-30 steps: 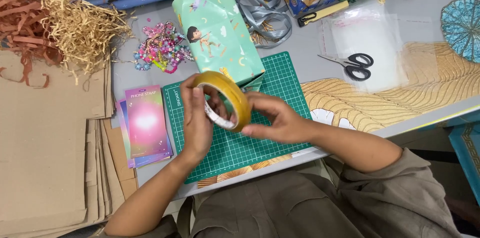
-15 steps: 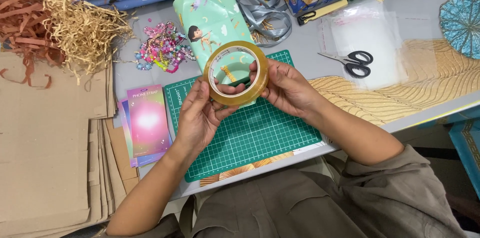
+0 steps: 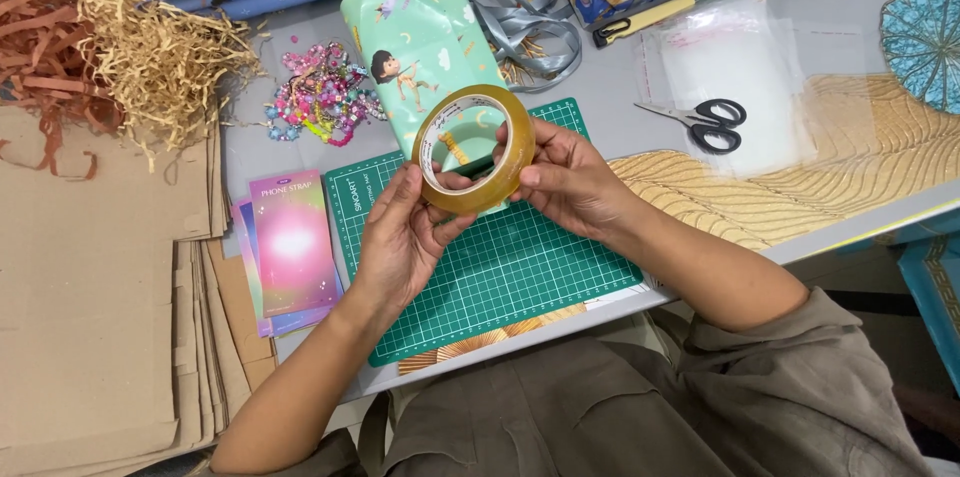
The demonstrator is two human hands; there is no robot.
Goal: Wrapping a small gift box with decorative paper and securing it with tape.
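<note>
Both hands hold a roll of clear tape above the green cutting mat.

The left hand point(image 3: 400, 242) and right hand point(image 3: 568, 180) curl around the tape roll point(image 3: 474, 149), held upright just over the cutting mat point(image 3: 520, 267); no strip looks pulled free yet, so the taping seems barely begun. The wrapped gift box point(image 3: 420, 37) lies touching the mat's far edge, and the scissors point(image 3: 705, 124) rest well to its right.

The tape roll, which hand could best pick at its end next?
Probably the right hand: its fingertips sit on the outer rim of the tape roll, while the left hand props the roll from below, thumb inside the ring.
</note>
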